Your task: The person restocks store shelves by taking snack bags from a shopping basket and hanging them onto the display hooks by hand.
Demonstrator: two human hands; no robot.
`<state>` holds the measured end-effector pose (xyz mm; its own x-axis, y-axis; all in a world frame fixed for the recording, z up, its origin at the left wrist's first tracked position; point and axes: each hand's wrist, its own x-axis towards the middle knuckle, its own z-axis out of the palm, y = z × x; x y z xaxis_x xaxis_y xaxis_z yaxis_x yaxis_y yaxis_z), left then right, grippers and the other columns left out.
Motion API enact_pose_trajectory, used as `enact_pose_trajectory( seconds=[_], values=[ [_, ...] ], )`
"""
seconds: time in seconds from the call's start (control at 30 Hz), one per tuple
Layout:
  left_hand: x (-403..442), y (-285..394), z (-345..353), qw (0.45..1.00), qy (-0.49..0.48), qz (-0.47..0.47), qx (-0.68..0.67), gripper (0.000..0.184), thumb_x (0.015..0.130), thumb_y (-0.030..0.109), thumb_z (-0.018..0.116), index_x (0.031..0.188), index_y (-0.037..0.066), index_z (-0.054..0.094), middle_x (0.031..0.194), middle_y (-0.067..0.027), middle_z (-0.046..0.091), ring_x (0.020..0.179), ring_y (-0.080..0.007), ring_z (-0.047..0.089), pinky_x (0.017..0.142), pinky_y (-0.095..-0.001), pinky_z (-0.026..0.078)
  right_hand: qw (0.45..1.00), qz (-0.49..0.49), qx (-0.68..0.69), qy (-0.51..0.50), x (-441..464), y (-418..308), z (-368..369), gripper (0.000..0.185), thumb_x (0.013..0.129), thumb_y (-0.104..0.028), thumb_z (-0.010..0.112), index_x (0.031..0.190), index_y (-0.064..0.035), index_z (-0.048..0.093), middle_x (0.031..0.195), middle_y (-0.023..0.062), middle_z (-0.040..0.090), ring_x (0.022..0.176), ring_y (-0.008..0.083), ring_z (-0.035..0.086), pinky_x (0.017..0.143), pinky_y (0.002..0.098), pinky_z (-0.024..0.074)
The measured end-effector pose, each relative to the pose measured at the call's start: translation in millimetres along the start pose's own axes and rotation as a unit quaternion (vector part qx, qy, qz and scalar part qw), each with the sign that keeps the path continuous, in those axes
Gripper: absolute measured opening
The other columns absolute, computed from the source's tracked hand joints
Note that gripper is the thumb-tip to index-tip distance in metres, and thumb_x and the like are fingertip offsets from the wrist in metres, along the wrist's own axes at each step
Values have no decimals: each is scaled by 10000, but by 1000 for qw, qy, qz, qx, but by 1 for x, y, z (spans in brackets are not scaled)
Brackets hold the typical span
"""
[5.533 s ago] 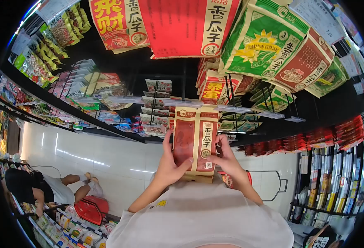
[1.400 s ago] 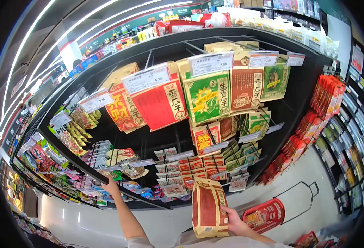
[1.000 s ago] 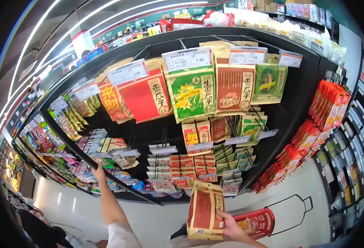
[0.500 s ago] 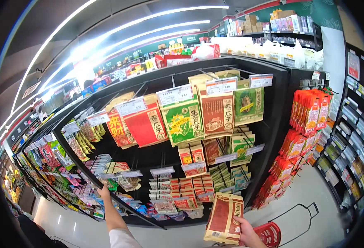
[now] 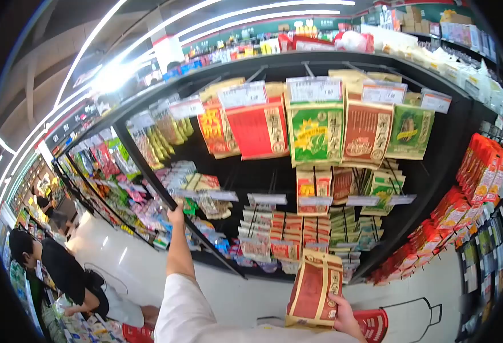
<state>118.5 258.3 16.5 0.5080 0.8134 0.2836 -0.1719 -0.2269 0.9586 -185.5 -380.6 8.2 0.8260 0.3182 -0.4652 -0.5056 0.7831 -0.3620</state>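
Note:
My right hand [image 5: 344,313] grips a dark red and tan packet of melon seeds [image 5: 314,288] by its right side. The packet is tilted, in front of the rack's lower rows. On the left, my outstretched left hand [image 5: 176,214] is closed on the slanting black shelf post [image 5: 159,186]. Between the hands, in the rack, hang a red seed packet [image 5: 257,131], a green sunflower seed packet [image 5: 317,136] and a brown one [image 5: 365,134] like the one I hold, with price tags above them.
A red basket [image 5: 372,324] with a black handle stands on the floor at my right. Orange-red snack packs [image 5: 480,171] hang on the rack's right end. At lower left, a person in black [image 5: 63,266] bends over goods. Pale floor [image 5: 111,240] shows along the left aisle.
My view has turned left, so the rack sits further right in it. The person at lower left shows more fully. Both hands keep their holds.

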Motion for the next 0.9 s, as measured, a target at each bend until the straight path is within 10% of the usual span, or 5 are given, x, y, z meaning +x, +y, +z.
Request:
enact_pose_trajectory(
  seconds=[0.1,0.27,0.43,0.5,0.9],
  values=[
    [-83,41,14,974,186,-126,-13,436,814,162,664,1196,28,503,873,-62,593,801,-213,568,729,-347,472,997,-52,-45,40,-12,-10,24,482,874,-81,586,1336,-58,449,1168,130,623,1009,273,645,896,441,536],
    [-317,84,-12,916,-298,-231,-138,234,903,198,572,1114,115,517,1018,-82,601,840,-190,630,695,-362,541,989,-136,-50,19,-13,-26,40,620,844,9,609,1408,-13,352,1261,142,575,1102,242,605,935,374,510],
    [-444,179,5,783,-480,-380,-109,184,967,207,498,1126,118,526,1097,-73,615,916,-210,638,703,-359,547,991,-119,-58,10,-19,-35,58,651,840,2,622,1424,-15,334,1280,134,559,1125,226,592,944,356,495],
    [-461,201,8,761,-515,-382,-101,255,1014,212,419,1239,98,459,1105,-60,609,899,-107,608,683,-269,516,991,-118,-65,-22,-13,-35,55,689,830,0,642,1438,-21,319,1288,104,556,1161,195,562,959,341,474],
    [-487,231,-14,690,-477,-493,-230,352,1010,173,369,1349,92,323,1222,-99,550,1072,-157,578,883,-313,502,976,-140,-144,81,-77,-31,103,604,883,-29,578,1431,-49,324,1299,103,547,1150,177,567,954,316,476]
  ],
)
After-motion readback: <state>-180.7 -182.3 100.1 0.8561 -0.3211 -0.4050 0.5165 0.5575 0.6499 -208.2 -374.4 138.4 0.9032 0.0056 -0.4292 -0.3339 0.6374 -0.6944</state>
